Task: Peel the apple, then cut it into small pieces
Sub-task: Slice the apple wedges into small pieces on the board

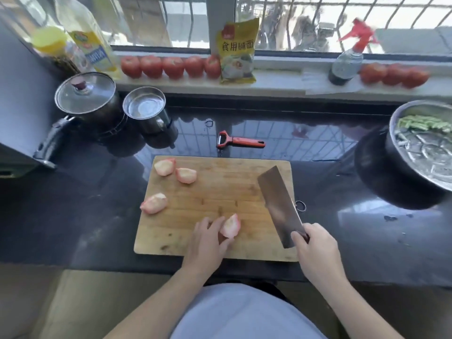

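so my left hand (208,241) is down on the cutting board (215,192), fingers curled around one peeled apple piece (230,226) near the front edge, pinning it against the wood. my right hand (315,248) is wrapped tight around the handle of the cleaver (278,204), and the blade is angled up and away from me over the right side of the board, well clear of the piece i'm holding. can't tell if the blade is touching the board or just hovering.

three other apple pieces are sitting loose on the board: two (165,166) (186,175) just beside each other at the far left corner, and one (154,203) at the left edge, partly hanging over it. all of them look peeled, pale with a pinkish tint.

the peeler (238,141) with the orange handle is lying on the dark counter (85,216) just past the far edge of the board. a row of tomatoes (171,66) sits on the windowsill behind it.
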A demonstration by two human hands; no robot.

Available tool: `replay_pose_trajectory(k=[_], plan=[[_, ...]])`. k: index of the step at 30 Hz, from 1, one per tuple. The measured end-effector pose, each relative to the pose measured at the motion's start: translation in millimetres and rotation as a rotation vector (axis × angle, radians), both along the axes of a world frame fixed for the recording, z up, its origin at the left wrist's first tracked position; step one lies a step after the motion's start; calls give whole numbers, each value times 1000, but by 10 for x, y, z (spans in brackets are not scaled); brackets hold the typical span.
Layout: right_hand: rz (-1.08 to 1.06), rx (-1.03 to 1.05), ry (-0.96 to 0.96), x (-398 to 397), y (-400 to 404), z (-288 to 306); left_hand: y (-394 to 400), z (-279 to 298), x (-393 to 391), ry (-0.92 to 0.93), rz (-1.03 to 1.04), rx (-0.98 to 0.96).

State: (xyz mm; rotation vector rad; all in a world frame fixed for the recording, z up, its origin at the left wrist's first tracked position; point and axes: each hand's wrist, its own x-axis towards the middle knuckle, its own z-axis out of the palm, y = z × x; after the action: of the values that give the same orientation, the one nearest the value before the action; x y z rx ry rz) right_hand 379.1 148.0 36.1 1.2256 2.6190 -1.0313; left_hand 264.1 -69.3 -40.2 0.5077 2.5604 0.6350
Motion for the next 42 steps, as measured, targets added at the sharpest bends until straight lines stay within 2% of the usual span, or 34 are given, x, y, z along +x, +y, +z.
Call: replay_pose_trajectory(k=[5, 7, 10, 14, 20, 24, 34, 42], plan=[[133, 33, 80, -13, -239, -42, 28, 47, -38, -353, 177, 76], [219, 126, 89, 37, -418, -107, 57, 58, -86, -476, 263, 152], [292, 249, -18, 72, -604, -228, 115, 107, -144, -579, 377, 236], [285, 302, -36, 34, -698, -227, 197, 130, -220, -575, 440, 245], [391, 330, -46, 79, -791, -155, 165, 36, -193, -426, 375, 278], [485, 346, -6, 91, -784, -162, 197, 23, -168, -491, 456, 275], [544, 496, -15, 143, -718, -312, 284, -40, -175, -632, 703, 297], [590, 528, -8, 187, -652, -364, 341, -12, -229, -667, 694, 273]])
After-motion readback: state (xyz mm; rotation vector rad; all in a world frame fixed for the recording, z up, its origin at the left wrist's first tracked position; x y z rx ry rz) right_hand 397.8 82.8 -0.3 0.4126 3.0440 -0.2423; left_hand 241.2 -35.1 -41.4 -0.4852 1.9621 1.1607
